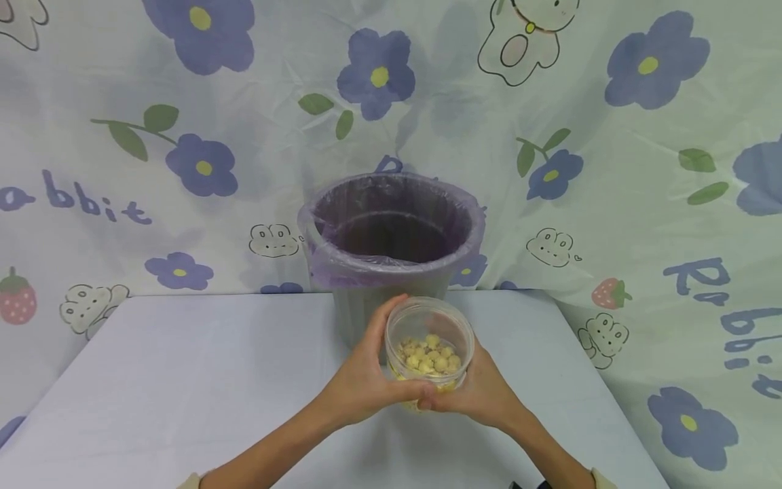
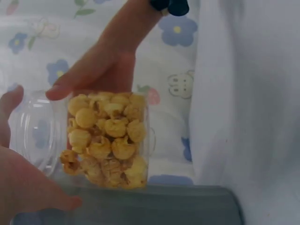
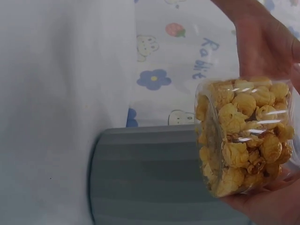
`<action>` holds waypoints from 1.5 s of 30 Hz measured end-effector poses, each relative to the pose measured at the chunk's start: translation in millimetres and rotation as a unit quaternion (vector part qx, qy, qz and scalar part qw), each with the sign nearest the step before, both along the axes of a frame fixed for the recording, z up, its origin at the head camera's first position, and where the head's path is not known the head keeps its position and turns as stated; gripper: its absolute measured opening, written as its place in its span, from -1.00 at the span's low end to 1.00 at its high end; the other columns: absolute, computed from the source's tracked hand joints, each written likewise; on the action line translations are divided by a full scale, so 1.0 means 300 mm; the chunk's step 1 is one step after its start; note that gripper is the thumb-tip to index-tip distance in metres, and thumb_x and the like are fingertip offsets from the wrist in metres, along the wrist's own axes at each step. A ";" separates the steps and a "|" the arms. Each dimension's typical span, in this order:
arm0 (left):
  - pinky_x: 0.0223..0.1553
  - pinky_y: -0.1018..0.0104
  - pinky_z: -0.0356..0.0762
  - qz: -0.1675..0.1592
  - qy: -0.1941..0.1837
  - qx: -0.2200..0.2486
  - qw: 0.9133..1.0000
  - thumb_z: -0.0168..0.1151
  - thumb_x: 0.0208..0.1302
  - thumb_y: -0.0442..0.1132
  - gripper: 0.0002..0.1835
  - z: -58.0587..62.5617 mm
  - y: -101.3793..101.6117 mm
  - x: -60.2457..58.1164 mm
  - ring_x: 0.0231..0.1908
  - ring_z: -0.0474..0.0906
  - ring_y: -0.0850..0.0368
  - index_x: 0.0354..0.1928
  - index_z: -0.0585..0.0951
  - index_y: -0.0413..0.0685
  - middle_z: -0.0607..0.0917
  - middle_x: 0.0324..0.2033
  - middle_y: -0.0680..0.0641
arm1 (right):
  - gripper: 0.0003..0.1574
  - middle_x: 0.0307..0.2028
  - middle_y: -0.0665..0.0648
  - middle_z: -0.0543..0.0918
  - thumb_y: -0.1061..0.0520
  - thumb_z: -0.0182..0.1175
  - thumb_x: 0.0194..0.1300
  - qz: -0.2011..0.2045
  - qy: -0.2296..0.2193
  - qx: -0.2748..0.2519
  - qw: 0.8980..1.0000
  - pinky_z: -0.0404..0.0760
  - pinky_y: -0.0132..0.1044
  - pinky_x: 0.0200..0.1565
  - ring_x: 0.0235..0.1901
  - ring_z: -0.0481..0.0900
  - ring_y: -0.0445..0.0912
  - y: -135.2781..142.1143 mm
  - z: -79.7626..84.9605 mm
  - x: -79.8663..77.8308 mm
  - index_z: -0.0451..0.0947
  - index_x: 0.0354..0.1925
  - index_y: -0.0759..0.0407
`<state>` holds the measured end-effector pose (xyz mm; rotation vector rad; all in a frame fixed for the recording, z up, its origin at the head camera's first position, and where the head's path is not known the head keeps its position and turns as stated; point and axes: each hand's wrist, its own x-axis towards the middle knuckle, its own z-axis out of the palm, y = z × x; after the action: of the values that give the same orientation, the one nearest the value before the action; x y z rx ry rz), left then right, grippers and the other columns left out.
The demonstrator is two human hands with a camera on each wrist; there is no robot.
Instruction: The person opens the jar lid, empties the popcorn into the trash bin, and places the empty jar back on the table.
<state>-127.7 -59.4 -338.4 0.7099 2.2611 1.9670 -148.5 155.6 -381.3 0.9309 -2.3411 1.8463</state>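
Jar: the clear jar (image 1: 430, 380) is near the middle of the head view, toward 5 o'clock, between both hands and tilted
Popcorn: yellow popcorn (image 1: 427, 358) fills its lower part — the upper part is clear
Left grip: the left hand (image 1: 366, 382) holds the jar from 8 o'clock, fingers along its side
Right grip: the right hand (image 1: 479, 392) holds it from 4 o'clock — the thumbs meet near 6 o'clock
Bin: the grey bin (image 1: 360, 312), purple liner (image 1: 360, 270) over its rim, stands beyond the jar toward 11 o'clock
Surface: a white-covered surface (image 1: 214, 380) lies beneath
Backdrop: flower-and-rabbit cloth (image 1: 275, 156) spans 10 to 2 o'clock
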 end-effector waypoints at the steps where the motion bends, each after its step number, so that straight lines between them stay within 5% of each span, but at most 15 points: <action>1: 0.30 -0.23 0.10 0.001 0.001 0.001 1.000 0.63 -0.06 -0.17 0.15 0.001 -0.002 0.000 0.35 0.23 -0.04 0.52 0.10 0.21 0.36 0.35 0.08 | 0.32 0.29 0.13 0.43 0.18 0.66 -0.20 0.001 0.001 0.000 1.000 0.46 -0.14 0.21 0.21 0.43 0.09 0.000 -0.003 -0.001 0.16 0.46 0.00; 11: 0.22 -0.19 0.23 0.039 0.007 0.010 0.999 0.61 -0.02 -0.19 0.13 0.010 -0.069 0.007 0.25 0.32 -0.03 0.53 0.09 0.26 0.38 0.33 0.03 | 0.34 0.30 0.19 0.41 0.18 0.67 -0.17 -0.009 -0.009 0.001 1.000 0.40 -0.27 0.24 0.24 0.40 0.12 0.020 -0.003 0.003 0.11 0.46 0.01; 21: 0.36 -0.26 0.06 0.067 0.011 0.022 0.997 0.54 0.04 -0.32 0.07 -0.095 -0.209 0.019 0.40 0.15 -0.13 0.53 0.09 0.10 0.24 0.42 -0.01 | 0.33 0.35 0.18 0.40 0.19 0.65 -0.16 -0.051 -0.002 0.028 0.998 0.28 -0.41 0.29 0.33 0.34 0.08 0.071 -0.023 0.009 0.12 0.47 -0.05; 29: 0.12 -0.35 0.35 0.123 -0.025 -0.097 0.987 0.53 0.08 -0.15 0.04 -0.214 -0.305 0.023 0.35 0.20 -0.33 0.52 0.08 0.11 0.21 0.45 -0.14 | 0.32 0.34 0.11 0.41 0.26 0.64 -0.16 -0.069 0.004 0.030 0.997 0.24 -0.46 0.29 0.34 0.33 0.02 0.118 -0.043 0.007 0.12 0.47 0.01; 36: 0.25 -0.40 0.17 0.110 -0.060 -0.233 0.964 0.52 0.07 0.12 0.08 -0.353 -0.365 0.020 0.43 0.09 -0.33 0.52 0.09 0.08 0.17 0.49 -0.20 | 0.32 0.33 0.20 0.41 0.33 0.61 -0.16 -0.080 0.012 0.013 0.997 0.25 -0.47 0.29 0.32 0.34 -0.07 0.145 -0.034 0.003 0.12 0.46 0.05; 45: 0.26 -0.33 0.22 0.117 -0.034 -0.286 0.950 0.54 0.02 0.14 0.12 -0.447 -0.419 0.043 0.36 0.22 -0.39 0.47 0.16 -0.25 0.30 0.39 -0.36 | 0.33 0.30 0.31 0.39 0.48 0.56 -0.22 -0.088 0.031 -0.013 0.996 0.26 -0.44 0.30 0.32 0.34 -0.10 0.176 0.005 -0.002 0.10 0.46 0.20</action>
<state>-114.9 -185.1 -472.4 0.3123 2.7672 1.2463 -149.0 208.6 -379.7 0.7418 -2.2751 1.7515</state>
